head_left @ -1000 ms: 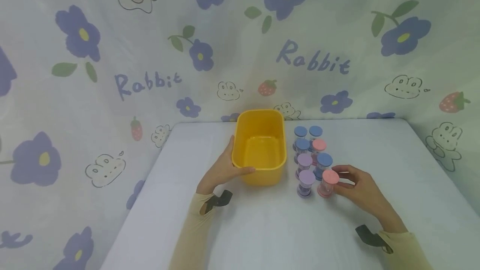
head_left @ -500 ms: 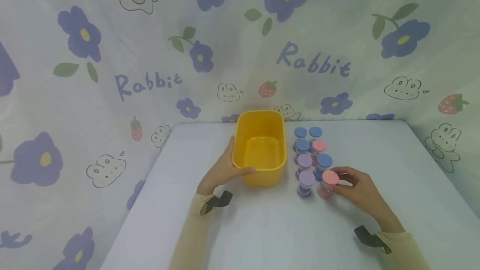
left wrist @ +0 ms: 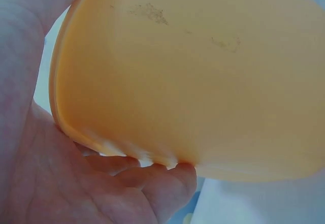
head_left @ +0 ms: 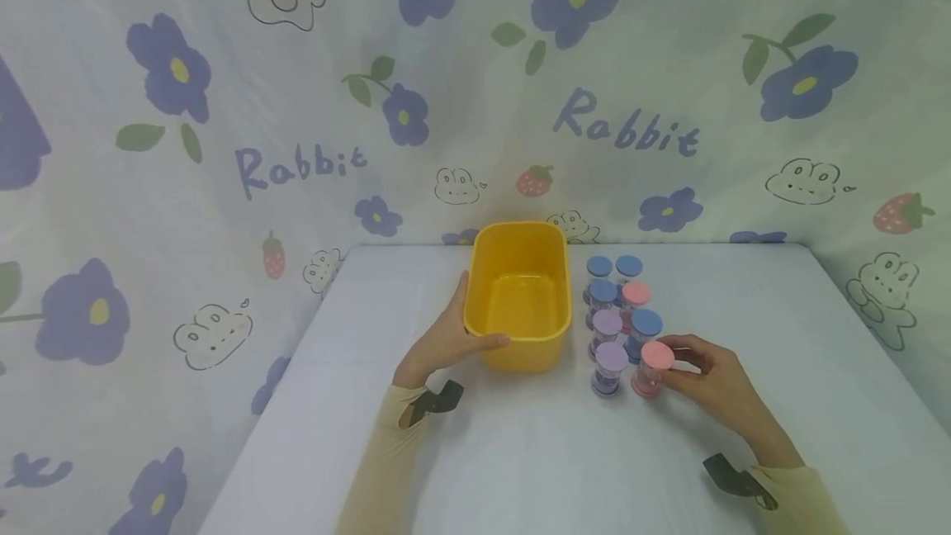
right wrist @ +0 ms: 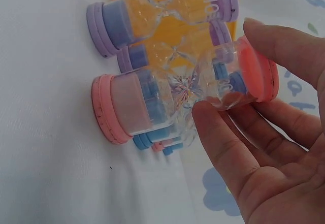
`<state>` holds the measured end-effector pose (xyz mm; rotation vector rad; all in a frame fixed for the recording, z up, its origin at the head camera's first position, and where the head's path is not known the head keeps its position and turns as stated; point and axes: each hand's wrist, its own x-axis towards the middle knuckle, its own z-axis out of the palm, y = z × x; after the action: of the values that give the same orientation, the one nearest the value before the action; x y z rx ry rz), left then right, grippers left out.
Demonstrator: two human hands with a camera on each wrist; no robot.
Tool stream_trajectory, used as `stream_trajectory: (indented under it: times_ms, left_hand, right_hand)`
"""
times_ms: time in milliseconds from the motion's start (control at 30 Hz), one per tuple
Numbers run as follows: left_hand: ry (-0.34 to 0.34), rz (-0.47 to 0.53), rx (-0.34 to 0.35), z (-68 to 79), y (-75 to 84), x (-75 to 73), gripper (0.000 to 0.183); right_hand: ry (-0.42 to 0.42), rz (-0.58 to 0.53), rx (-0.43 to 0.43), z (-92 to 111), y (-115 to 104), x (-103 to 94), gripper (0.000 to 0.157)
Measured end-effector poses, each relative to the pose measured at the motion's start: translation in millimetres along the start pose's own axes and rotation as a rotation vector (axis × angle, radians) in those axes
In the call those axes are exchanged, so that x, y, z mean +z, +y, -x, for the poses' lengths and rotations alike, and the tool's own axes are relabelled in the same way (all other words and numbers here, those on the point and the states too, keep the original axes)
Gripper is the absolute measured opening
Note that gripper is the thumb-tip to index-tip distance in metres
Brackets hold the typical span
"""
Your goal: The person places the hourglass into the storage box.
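My left hand (head_left: pixel 451 339) grips the near left corner of a yellow plastic bin (head_left: pixel 562 329), with the thumb along its near end and the fingers against its left side. The left wrist view shows the bin's outer wall (left wrist: pixel 167 82) filling most of the picture. My right hand (head_left: pixel 706 374) pinches the nearest pink hourglass (head_left: pixel 657 357) from the right. In the right wrist view, fingertips touch the pink hourglass (right wrist: pixel 185 89) at its upper cap and clear glass. It stands upright on the table, pale pink sand in its lower bulb.
Two purple hourglasses (head_left: pixel 612 356) stand to the left of the held one. Behind are several blue hourglasses (head_left: pixel 646 323) and another pink hourglass (head_left: pixel 636 294), in two close columns right of the bin. A printed curtain (head_left: pixel 631 163) hangs behind the white table (head_left: pixel 550 461).
The head view has shifted slightly. Both hands, the bin and the hourglasses stay essentially where they were.
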<state>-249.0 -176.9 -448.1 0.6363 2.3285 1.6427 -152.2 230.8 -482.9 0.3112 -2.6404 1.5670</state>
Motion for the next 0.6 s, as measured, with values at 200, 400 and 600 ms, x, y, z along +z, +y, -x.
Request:
stream_trajectory:
  times_ms: [200, 400, 600]
  left_hand:
    - [0.004, 0.004, -0.005, 0.3, 0.2, 1.0, 0.117]
    - [0.025, -0.066, -0.101, 4.0, 1.8, 0.5, 0.13]
    - [0.008, -0.046, -0.073, 2.7, 0.0, 1.7, 0.127]
  right_hand:
    - [-0.006, -0.003, 0.01, -0.5, 0.3, 0.0, 0.046]
    - [-0.006, 0.001, -0.006, -1.2, 6.9, 0.9, 0.045]
    - [-0.003, -0.01, -0.026, 0.3, 7.7, 0.3, 0.043]
